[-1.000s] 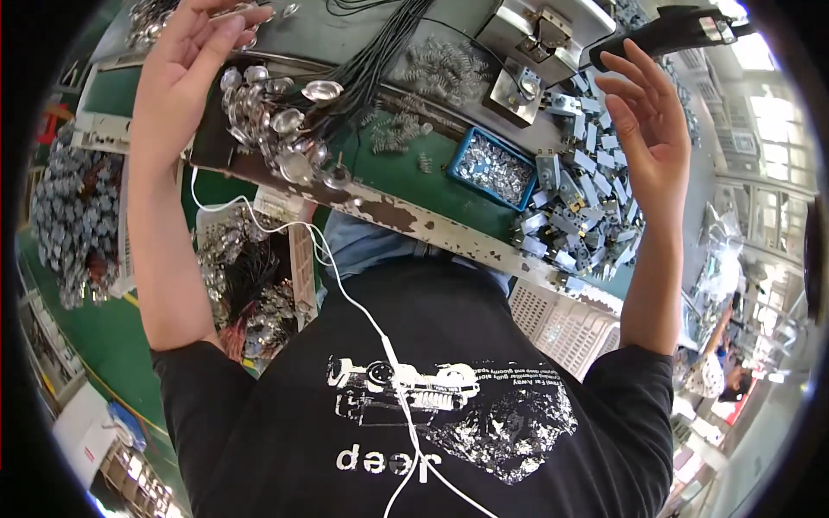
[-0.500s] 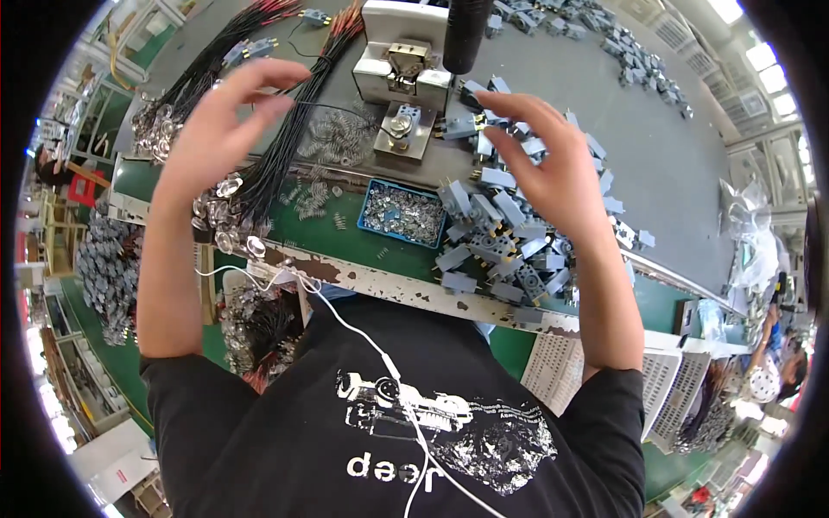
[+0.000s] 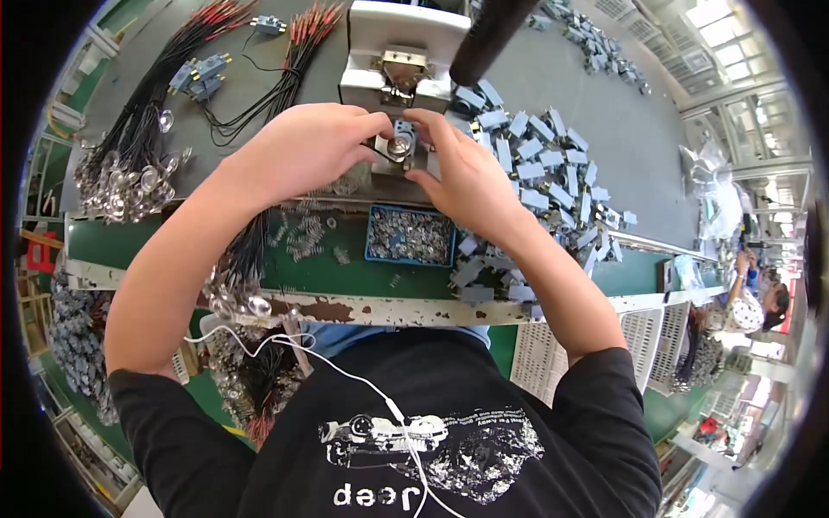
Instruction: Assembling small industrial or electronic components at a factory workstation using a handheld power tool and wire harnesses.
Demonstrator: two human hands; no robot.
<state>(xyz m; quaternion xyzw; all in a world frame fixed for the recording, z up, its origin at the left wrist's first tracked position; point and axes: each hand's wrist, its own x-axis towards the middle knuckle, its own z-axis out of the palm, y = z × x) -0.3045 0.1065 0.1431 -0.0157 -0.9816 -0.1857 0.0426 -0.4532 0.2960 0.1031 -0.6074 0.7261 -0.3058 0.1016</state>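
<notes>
A small blue-grey switch housing (image 3: pixel 403 129) with a round metal part (image 3: pixel 398 147) on it sits on the metal block (image 3: pixel 390 175) below the press head. My left hand (image 3: pixel 332 142) comes to it from the left, its thumb and forefinger closed at the black wire (image 3: pixel 376 154) that runs to the housing. From the right reaches my right hand (image 3: pixel 471 173), fingers apart, forefinger beyond the housing and thumb by the block's near right side. Whether its fingertips touch the housing is unclear. Above stands the white press (image 3: pixel 371 34) with its metal head (image 3: pixel 404 69).
A blue tray (image 3: pixel 367 250) of small metal parts is near the bench edge. Many grey housings (image 3: pixel 553 160) heap on the right. Black wire bundles (image 3: pixel 147 121) with clear round ends lie left, and loose springs (image 3: pixel 306 237) beside the tray. A dark cylinder (image 3: pixel 492 39) slants over the press.
Both hands have moved inward, from either side of the press to the housing on the block. The left hand has come right, the right hand left. The view has shifted slightly.
</notes>
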